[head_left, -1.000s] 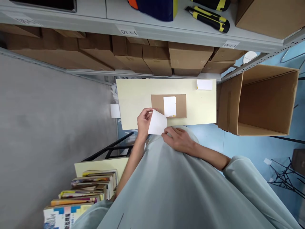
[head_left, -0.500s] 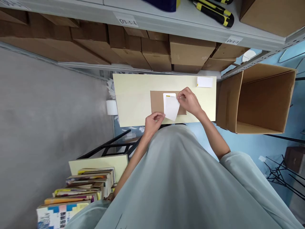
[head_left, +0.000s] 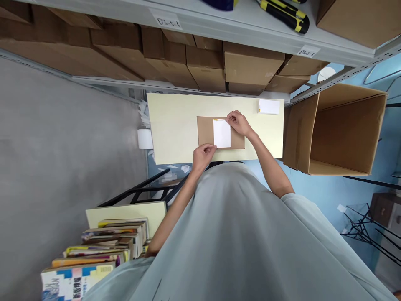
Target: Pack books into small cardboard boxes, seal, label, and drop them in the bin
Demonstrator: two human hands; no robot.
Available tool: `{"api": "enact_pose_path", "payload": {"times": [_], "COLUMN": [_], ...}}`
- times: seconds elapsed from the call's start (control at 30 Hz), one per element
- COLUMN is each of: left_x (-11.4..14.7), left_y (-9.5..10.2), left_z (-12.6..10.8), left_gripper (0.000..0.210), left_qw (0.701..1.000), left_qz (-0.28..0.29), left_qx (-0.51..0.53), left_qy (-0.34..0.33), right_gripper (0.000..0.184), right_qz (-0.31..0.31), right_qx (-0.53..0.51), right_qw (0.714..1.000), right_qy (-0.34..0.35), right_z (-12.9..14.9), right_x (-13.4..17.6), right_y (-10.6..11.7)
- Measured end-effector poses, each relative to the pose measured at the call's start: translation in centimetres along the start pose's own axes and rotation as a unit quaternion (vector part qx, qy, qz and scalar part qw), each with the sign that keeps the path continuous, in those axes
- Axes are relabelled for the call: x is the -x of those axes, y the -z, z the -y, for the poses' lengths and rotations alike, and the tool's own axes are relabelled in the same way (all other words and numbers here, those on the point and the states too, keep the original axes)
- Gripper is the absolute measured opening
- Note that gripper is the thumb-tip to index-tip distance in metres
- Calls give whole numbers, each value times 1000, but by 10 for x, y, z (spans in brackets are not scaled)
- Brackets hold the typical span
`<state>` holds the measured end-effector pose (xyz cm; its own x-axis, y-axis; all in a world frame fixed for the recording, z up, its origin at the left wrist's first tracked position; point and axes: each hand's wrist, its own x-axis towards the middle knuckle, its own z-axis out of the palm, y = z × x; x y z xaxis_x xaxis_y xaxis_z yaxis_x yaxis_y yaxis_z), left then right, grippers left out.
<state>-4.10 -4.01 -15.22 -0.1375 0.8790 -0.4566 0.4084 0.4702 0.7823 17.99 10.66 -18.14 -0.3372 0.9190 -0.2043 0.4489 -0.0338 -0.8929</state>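
Pinching narrowly at seven o'clock, the bare left hand (head_left: 203,158) is holding a white rectangular paper sheet (head_left: 222,134); the bare right hand (head_left: 238,122) is gripping its one-o'clock corner. It is overlying a flat brown cardboard rectangle (head_left: 205,130) on a pale-yellow tabletop (head_left: 172,125). Toward two o'clock, a small white rectangular stack (head_left: 269,107) is lying.

We have a pale cream surface (head_left: 175,125), a plain rectangle with its long edges running left to right. Directly on it we see a brown cardboard piece (head_left: 205,131), about midway between the left and right edges and closer to the near edge than to the far one, its long sides roughly following the surface's. By the far right corner, along the far edge, we find a white oblong item (head_left: 269,106) with a small yellow mark.
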Motion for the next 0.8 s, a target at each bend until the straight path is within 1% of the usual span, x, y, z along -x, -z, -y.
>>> {"api": "enact_pose_path", "payload": {"times": [0.27,0.57,0.8], "left_x": [-7,-9,-9], "left_y": [-3,-6,-8], "left_z": [1,-2,-10], "left_gripper": [26,23,20], "left_qw": [998,992,984], "left_qz": [14,12,1], "left_qx": [-64,-121,-174], "left_qy": [14,28,41], "right_gripper": [9,9,10], "right_qz": [-7,-13,-15], "right_qx": [29,54,96], "right_qw": [999,998,993], "right_qy": [-12,-34,-61], "right_z": [-8,-3,5], "right_x": [-5,-3,-3], "right_y": [-2,-3,-7]}}
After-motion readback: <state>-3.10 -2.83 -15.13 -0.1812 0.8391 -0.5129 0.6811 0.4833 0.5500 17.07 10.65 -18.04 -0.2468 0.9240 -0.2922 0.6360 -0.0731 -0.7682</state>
